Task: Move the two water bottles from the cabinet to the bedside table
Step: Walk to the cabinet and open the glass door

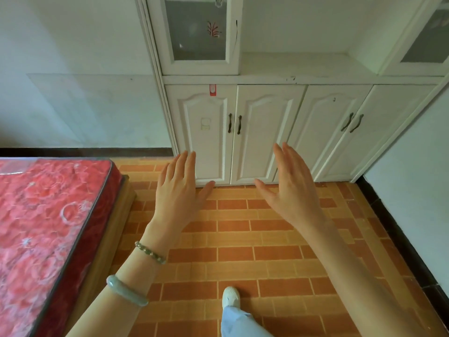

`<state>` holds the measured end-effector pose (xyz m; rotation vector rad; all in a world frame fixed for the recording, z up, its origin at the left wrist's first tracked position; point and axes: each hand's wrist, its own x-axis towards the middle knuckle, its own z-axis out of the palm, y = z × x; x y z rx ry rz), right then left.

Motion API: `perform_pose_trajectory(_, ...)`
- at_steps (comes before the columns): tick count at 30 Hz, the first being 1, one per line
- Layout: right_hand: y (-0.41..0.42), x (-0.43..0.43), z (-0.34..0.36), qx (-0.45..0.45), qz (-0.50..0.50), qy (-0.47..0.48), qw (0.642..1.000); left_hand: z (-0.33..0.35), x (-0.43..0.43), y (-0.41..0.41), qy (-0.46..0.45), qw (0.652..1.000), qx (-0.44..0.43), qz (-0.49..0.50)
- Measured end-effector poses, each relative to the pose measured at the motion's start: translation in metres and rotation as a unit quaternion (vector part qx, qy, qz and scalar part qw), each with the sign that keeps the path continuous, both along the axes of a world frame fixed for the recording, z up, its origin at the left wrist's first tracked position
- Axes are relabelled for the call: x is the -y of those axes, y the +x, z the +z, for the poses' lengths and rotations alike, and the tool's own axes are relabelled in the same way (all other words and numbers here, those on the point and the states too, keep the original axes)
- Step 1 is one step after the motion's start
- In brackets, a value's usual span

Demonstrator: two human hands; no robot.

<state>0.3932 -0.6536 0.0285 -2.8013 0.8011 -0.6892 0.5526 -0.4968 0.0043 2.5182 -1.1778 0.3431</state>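
Observation:
A white cabinet [267, 79] stands ahead against the wall, its lower doors [264, 132] all closed. Above them is an open shelf [298, 64] with nothing on it, flanked by glass-fronted doors [198, 32]. No water bottles are in view, and neither is a bedside table. My left hand [178, 190] and my right hand [292, 188] are stretched out in front of me with flat, spread fingers, holding nothing. Both hover in the air short of the lower left pair of doors, below their dark handles [234, 124].
A bed with a red patterned mattress [43, 227] on a wooden frame fills the left side. The floor is orange brick-pattern tile [243, 239]. My foot in a light shoe [230, 296] steps forward. A white wall with a black skirting [401, 239] runs along the right.

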Motion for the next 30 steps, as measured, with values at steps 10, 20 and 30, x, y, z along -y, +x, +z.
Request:
perform_pose_trajectory(10,0.107,0.127,0.013,0.026,0.008,0.027,0.999,0.013,0.124,0.100,-0.004,1.000,0.013,0.021)
perform_pose_trajectory(20,0.201,0.216,-0.003,0.009,0.004,0.021,1.000,0.003,0.220,0.200,-0.011,1.000,0.024,0.009)
perform_pose_trajectory(30,0.325,0.308,0.015,0.015,-0.016,0.004,1.000,0.020,0.327,0.328,-0.022,0.999,0.029,-0.017)
